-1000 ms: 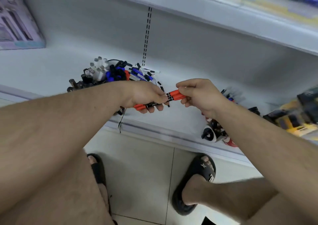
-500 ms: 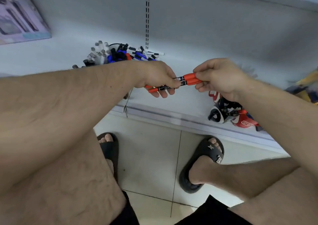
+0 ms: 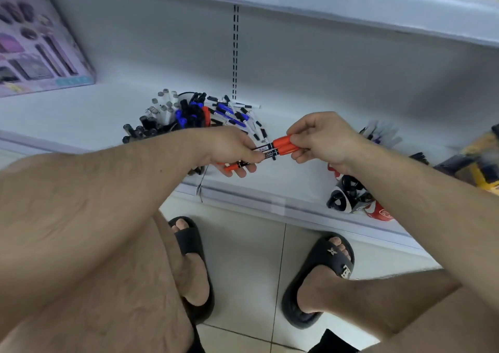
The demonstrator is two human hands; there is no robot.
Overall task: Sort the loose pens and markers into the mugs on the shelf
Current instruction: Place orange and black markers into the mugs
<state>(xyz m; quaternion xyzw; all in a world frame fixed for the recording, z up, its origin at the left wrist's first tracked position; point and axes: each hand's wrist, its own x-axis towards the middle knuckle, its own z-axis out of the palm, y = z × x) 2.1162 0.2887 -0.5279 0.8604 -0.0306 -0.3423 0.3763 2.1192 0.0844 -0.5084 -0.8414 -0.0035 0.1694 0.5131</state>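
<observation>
Above the front edge of the shelf (image 3: 270,179), both hands meet on a small bundle of orange markers (image 3: 280,147). The left hand (image 3: 232,150) curls round the dark barrel ends, and the right hand (image 3: 321,139) pinches the orange caps, so the two hands are clamped on opposite ends of the same bundle. These markers look light, rigid and smooth, likely to roll or slide against one another, so a grip across the whole bundle near its middle should keep them together better than a pinch at the caps, which might pull off. Behind the left forearm lies the pile of loose pens (image 3: 235,114) beside upright markers standing in a holder (image 3: 164,109). Mugs (image 3: 348,196) sit near the shelf edge under the right forearm, partly hidden.
</observation>
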